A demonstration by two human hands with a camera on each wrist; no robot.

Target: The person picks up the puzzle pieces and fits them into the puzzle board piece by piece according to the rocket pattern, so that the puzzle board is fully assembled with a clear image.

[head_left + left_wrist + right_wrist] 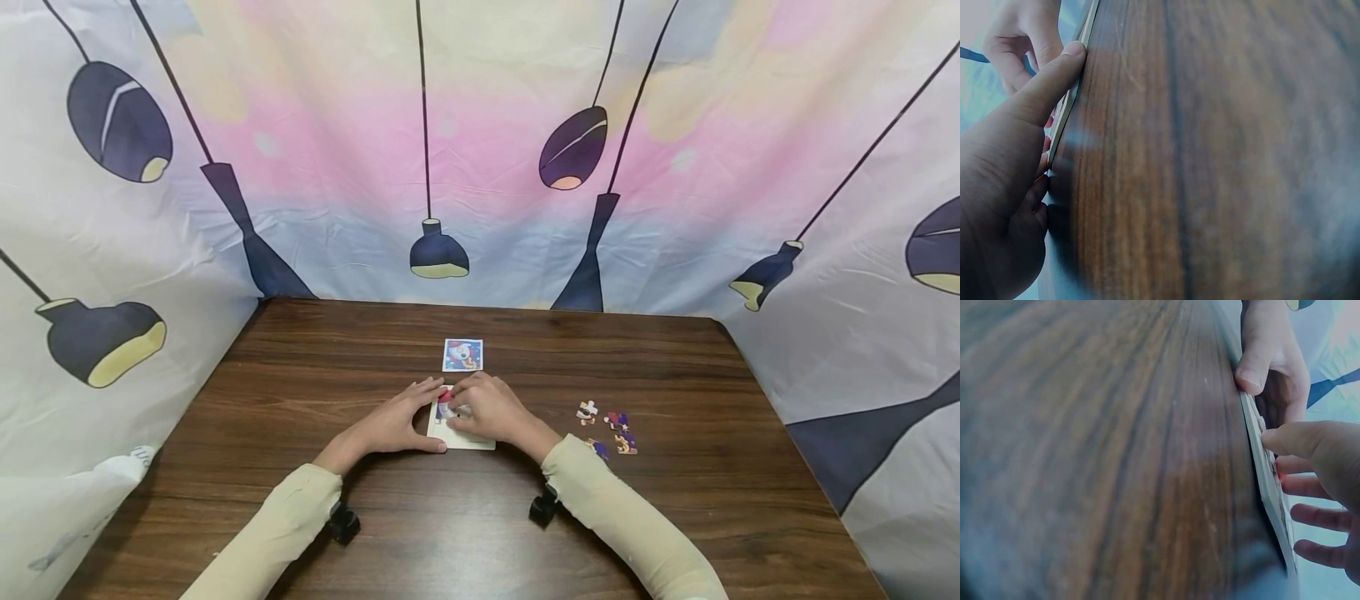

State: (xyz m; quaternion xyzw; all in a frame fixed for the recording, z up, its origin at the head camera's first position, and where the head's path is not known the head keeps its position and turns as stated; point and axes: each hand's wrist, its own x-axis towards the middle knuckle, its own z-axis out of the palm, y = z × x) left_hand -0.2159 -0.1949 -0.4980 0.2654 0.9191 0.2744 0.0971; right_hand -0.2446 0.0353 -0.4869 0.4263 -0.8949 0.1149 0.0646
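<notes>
A white puzzle board (pixel 472 442) lies on the brown table (pixel 420 525) in front of me. My left hand (pixel 420 417) clasps the board's left side, thumb along the near edge and fingers at the far edge. In the left wrist view that thumb (pixel 1054 75) lies against the board's rim (pixel 1067 109). My right hand (pixel 463 412) covers the board's middle, its fingertips pressing on a red and white piece. The right wrist view shows the right hand (pixel 1285 478) with its fingers stretched over the board (pixel 1259 450). Most of the board's picture is hidden by the hands.
A small reference picture card (pixel 462 354) lies just beyond the board. Several loose puzzle pieces (pixel 617 421) sit on the table to the right, near my right forearm. Printed fabric walls (pixel 480 167) close in the table at the back and both sides.
</notes>
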